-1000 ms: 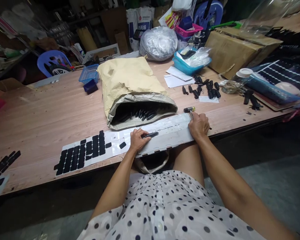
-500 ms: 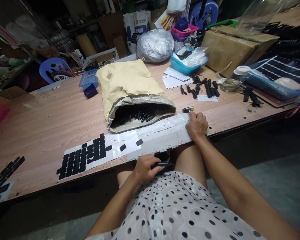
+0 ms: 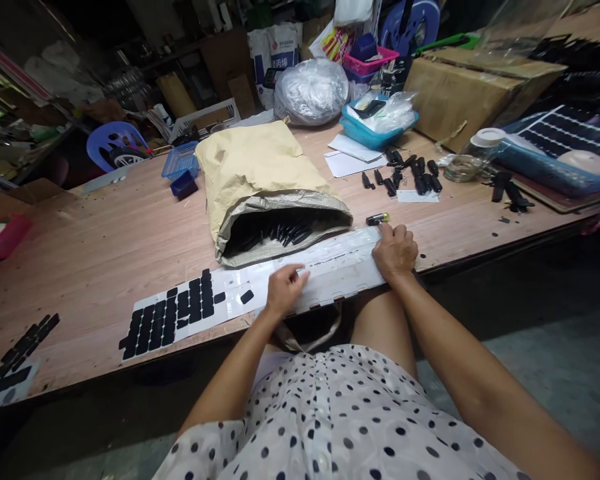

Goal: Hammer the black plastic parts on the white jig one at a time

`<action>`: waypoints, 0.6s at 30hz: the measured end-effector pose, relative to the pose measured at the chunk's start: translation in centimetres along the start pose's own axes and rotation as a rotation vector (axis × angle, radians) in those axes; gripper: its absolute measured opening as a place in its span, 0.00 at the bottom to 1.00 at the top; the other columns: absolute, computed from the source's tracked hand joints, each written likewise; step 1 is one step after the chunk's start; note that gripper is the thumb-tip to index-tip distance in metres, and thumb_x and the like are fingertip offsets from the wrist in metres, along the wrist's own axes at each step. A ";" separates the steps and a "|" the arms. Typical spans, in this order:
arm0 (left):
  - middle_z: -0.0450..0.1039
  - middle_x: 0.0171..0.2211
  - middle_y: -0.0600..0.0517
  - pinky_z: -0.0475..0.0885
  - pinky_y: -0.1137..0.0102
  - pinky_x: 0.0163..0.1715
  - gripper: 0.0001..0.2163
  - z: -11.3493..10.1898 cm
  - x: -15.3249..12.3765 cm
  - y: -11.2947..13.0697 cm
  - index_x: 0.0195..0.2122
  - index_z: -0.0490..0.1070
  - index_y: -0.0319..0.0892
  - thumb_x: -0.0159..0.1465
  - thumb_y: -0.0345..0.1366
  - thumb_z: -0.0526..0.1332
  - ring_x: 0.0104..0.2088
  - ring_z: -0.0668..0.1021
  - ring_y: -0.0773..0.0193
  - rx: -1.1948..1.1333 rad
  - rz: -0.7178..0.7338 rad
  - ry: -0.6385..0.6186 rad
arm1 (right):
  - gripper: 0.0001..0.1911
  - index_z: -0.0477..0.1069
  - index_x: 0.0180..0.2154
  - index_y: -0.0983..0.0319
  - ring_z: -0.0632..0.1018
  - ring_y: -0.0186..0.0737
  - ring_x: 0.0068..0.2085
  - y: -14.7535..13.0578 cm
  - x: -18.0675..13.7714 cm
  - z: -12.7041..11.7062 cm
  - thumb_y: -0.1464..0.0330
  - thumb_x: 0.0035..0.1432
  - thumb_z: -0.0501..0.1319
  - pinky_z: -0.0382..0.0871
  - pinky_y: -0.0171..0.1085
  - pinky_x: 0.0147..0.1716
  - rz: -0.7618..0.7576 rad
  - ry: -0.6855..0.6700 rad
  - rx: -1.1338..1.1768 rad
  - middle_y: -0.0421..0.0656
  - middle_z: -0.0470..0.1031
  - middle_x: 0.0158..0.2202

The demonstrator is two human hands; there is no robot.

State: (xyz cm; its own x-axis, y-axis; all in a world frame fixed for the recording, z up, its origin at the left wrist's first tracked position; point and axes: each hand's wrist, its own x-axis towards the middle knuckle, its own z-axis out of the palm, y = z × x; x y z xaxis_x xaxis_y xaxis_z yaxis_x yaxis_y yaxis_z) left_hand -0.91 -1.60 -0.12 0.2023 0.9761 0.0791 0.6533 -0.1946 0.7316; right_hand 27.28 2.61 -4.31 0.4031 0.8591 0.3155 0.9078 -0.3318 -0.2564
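My left hand (image 3: 284, 291) is over the pale strip (image 3: 337, 257) along the table's front edge, thumb and forefinger apart, and no object shows in it. My right hand (image 3: 396, 255) is closed around a small hammer whose black-and-yellow head (image 3: 377, 219) sticks out past the fingers at the strip's right end. A white sheet (image 3: 233, 283) with rows of black rounded stickers (image 3: 153, 327) lies left of my left hand, one loose sticker (image 3: 247, 297) apart from the rows. Behind the strip, a yellowish sack (image 3: 260, 157) lies open towards me, with black slender parts (image 3: 293, 231) inside.
Beneath the table edge, over my lap, is a dark bag opening with a pale rim (image 3: 330, 331). Several black parts (image 3: 420, 177) lie at the right, near a blue basket (image 3: 377, 133) and a cardboard box (image 3: 465, 93). More black strips (image 3: 27, 347) lie far left.
My left hand has risen from my lap onto the strip, and the black slender part it held is out of it. One loose black sticker no longer shows. My right hand stays put.
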 end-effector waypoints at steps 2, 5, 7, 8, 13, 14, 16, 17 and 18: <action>0.79 0.33 0.51 0.75 0.67 0.39 0.09 -0.6 4.2 -0.3 0.44 0.83 0.44 0.66 0.37 0.65 0.34 0.79 0.62 0.077 -0.031 0.135 | 0.19 0.75 0.52 0.66 0.70 0.55 0.46 -0.1 0.0 0.0 0.71 0.66 0.51 0.60 0.44 0.37 -0.003 0.005 0.002 0.59 0.72 0.45; 0.79 0.36 0.49 0.75 0.65 0.44 0.08 -0.5 8.8 -0.9 0.39 0.83 0.45 0.66 0.36 0.63 0.38 0.79 0.59 0.206 -0.080 0.187 | 0.19 0.75 0.52 0.66 0.70 0.55 0.46 -0.4 -0.1 -0.1 0.71 0.66 0.50 0.61 0.44 0.37 0.004 -0.007 -0.007 0.59 0.72 0.45; 0.78 0.37 0.48 0.74 0.65 0.43 0.07 -0.1 10.3 -1.3 0.37 0.83 0.46 0.67 0.36 0.64 0.40 0.80 0.57 0.282 -0.108 0.131 | 0.20 0.75 0.52 0.65 0.70 0.54 0.45 -0.5 -0.2 -0.1 0.71 0.66 0.50 0.61 0.44 0.37 0.002 -0.004 -0.009 0.59 0.72 0.45; 0.78 0.38 0.48 0.74 0.64 0.42 0.07 0.2 10.7 -1.5 0.37 0.83 0.46 0.66 0.37 0.65 0.41 0.80 0.55 0.314 -0.121 0.102 | 0.20 0.75 0.53 0.65 0.70 0.54 0.45 -0.5 -0.2 -0.1 0.71 0.66 0.50 0.61 0.44 0.37 0.000 0.001 -0.006 0.58 0.71 0.44; 0.77 0.38 0.50 0.72 0.65 0.37 0.03 0.8 10.7 -1.5 0.34 0.82 0.49 0.61 0.39 0.70 0.40 0.79 0.54 0.344 -0.146 0.099 | 0.20 0.74 0.54 0.65 0.69 0.55 0.45 -0.6 -0.3 0.0 0.71 0.64 0.52 0.62 0.45 0.38 -0.001 -0.013 0.027 0.58 0.71 0.44; 0.76 0.38 0.50 0.72 0.66 0.36 0.03 0.6 10.3 -1.4 0.34 0.81 0.49 0.61 0.39 0.70 0.40 0.79 0.55 0.332 -0.139 0.103 | 0.20 0.74 0.54 0.65 0.69 0.55 0.45 -0.6 -0.3 -0.1 0.71 0.64 0.52 0.62 0.45 0.38 0.000 -0.021 0.032 0.58 0.71 0.44; 0.77 0.38 0.51 0.72 0.66 0.37 0.03 -0.2 9.2 -1.2 0.34 0.81 0.48 0.61 0.39 0.70 0.40 0.79 0.57 0.306 -0.099 0.092 | 0.21 0.74 0.55 0.65 0.69 0.55 0.46 -0.6 -0.2 -0.2 0.71 0.65 0.51 0.62 0.45 0.39 0.005 -0.030 0.032 0.58 0.71 0.45; 0.77 0.38 0.52 0.72 0.66 0.38 0.03 -0.7 8.4 -1.2 0.35 0.81 0.48 0.62 0.39 0.70 0.40 0.78 0.57 0.293 -0.066 0.076 | 0.21 0.74 0.55 0.65 0.70 0.55 0.46 -0.6 -0.2 -0.3 0.71 0.65 0.51 0.62 0.45 0.39 0.009 -0.031 0.026 0.59 0.71 0.45; 0.77 0.38 0.52 0.72 0.66 0.40 0.03 -1.1 7.4 -1.1 0.36 0.81 0.48 0.62 0.39 0.69 0.40 0.78 0.58 0.280 -0.031 0.052 | 0.21 0.74 0.55 0.65 0.70 0.55 0.46 -0.6 -0.2 -0.4 0.71 0.66 0.50 0.63 0.45 0.39 0.012 -0.030 0.018 0.59 0.71 0.45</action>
State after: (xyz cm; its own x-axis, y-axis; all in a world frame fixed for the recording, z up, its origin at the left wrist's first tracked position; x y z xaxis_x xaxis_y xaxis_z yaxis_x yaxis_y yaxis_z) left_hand -0.97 5.97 0.38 0.1457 0.9843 0.0993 0.8364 -0.1762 0.5190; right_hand 26.65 2.46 -3.83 0.4103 0.8665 0.2844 0.9004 -0.3355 -0.2770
